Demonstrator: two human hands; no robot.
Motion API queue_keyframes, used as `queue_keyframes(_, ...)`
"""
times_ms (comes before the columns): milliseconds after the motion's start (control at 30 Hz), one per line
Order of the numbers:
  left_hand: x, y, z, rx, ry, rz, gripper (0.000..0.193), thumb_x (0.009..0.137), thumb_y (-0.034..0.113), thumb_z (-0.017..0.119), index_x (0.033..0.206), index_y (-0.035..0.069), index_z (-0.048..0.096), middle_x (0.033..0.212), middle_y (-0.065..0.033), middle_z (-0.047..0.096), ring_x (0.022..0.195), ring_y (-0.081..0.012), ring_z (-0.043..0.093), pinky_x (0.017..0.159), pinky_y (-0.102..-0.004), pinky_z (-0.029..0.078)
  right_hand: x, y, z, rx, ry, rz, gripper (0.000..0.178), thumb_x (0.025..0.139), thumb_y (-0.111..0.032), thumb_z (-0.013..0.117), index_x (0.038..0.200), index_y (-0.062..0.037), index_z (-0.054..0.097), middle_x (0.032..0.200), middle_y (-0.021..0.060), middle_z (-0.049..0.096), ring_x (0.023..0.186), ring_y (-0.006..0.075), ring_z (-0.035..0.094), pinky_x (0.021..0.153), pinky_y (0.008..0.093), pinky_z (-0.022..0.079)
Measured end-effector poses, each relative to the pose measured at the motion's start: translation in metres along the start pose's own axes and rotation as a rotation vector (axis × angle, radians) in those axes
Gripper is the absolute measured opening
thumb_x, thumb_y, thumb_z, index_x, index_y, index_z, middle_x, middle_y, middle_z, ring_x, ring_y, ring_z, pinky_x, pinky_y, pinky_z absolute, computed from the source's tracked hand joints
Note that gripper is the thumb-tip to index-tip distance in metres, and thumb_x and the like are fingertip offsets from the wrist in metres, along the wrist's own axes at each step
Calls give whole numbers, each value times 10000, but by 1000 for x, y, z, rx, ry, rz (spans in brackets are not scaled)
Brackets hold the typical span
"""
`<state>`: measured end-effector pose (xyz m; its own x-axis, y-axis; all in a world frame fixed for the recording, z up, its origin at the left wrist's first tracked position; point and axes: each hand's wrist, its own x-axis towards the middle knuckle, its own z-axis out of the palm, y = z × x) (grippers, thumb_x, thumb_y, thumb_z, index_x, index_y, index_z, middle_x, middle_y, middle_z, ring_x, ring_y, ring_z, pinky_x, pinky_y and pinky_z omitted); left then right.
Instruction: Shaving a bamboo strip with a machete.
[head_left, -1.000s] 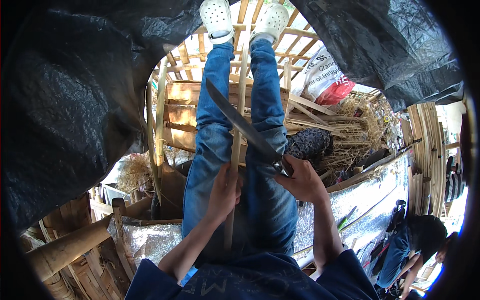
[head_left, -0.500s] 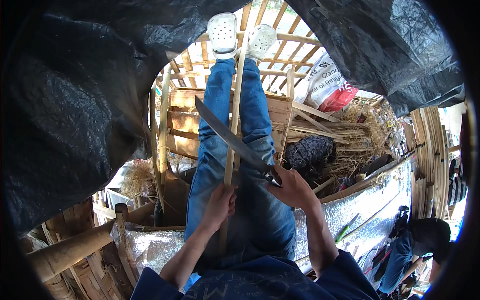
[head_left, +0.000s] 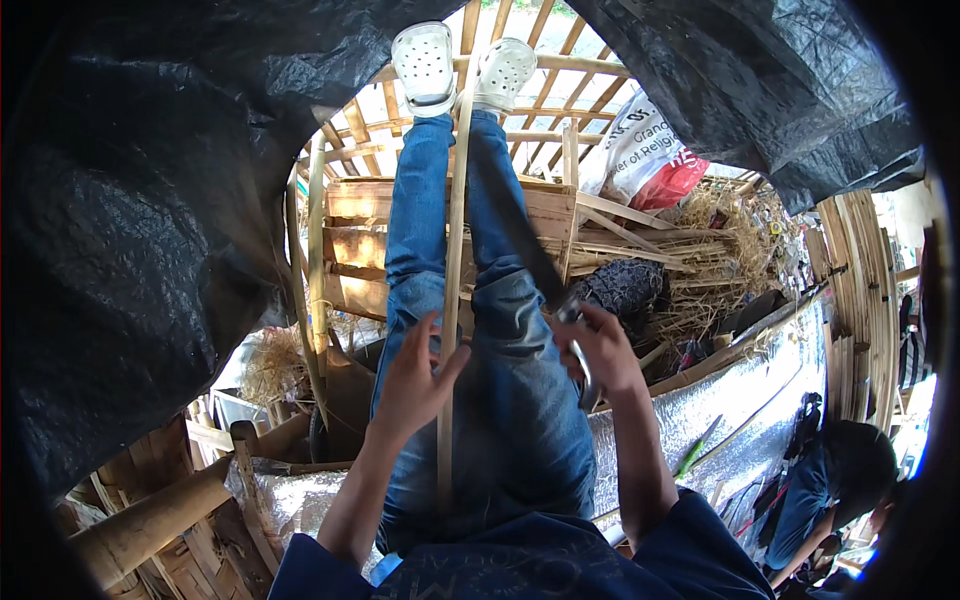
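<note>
A long bamboo strip [head_left: 456,220] runs lengthwise between my outstretched legs, from my lap up to the white clogs [head_left: 424,68] on my feet. Beside the strip, over my left thigh, my left hand [head_left: 415,385] is open, its thumb and fingers spread with nothing gripped. My right hand [head_left: 603,350] is wrapped round the handle of a machete [head_left: 520,225] above my right thigh. The dark, slightly blurred blade points away from me and up to the left, over my right shin. Its tip lies just right of the strip.
Black plastic sheets [head_left: 130,200] hang at both upper sides. Bamboo slats [head_left: 355,205] lie beneath my legs. Straw [head_left: 735,260], a dark patterned bundle [head_left: 622,290] and a white-and-red sack [head_left: 650,160] are at right. A person [head_left: 825,490] crouches beyond the silver foil sheet [head_left: 745,400] at lower right.
My left hand has let go of the bamboo strip and opened. The machete has swung from lying across the strip to the right, its tip now pointing further away. The strip shifted slightly left.
</note>
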<state>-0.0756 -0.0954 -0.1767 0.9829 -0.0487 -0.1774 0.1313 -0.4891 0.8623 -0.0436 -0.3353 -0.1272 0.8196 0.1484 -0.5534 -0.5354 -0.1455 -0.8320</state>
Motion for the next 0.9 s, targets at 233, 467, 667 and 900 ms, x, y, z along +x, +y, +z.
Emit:
queue_keyframes(233,-5,-16,23,245,137,207,511,853,258,601,1245,-17,424,1044,-195,593,900,-368,612,740,-423,505,96,12,-47,816,-113,154,165,862,-152,554,968,-28,527,694,-21,447,499,25,406,384,159,341)
queue_keyframes(467,-4,-18,25,223,136,158,464,844,242,607,1199,-21,466,990,-171,602,817,-352,626,666,-412,511,145,20,-33,1012,-194,189,228,861,-115,536,1058,-11,486,708,-15,429,510,26,394,375,146,341)
queue_keyframes(667,-3,-20,25,225,126,124,420,848,248,612,1161,-5,490,913,-158,594,759,-336,619,637,-400,488,164,25,-26,1026,-282,150,264,865,-117,517,1102,-8,479,713,-6,430,509,31,395,374,160,340)
queue_keyframes(900,-3,-18,24,227,132,130,421,838,246,609,1158,-4,496,895,-149,584,729,-337,610,612,-403,490,186,34,-19,1122,-294,98,264,864,-111,496,1112,-21,477,711,0,429,498,40,389,367,172,342)
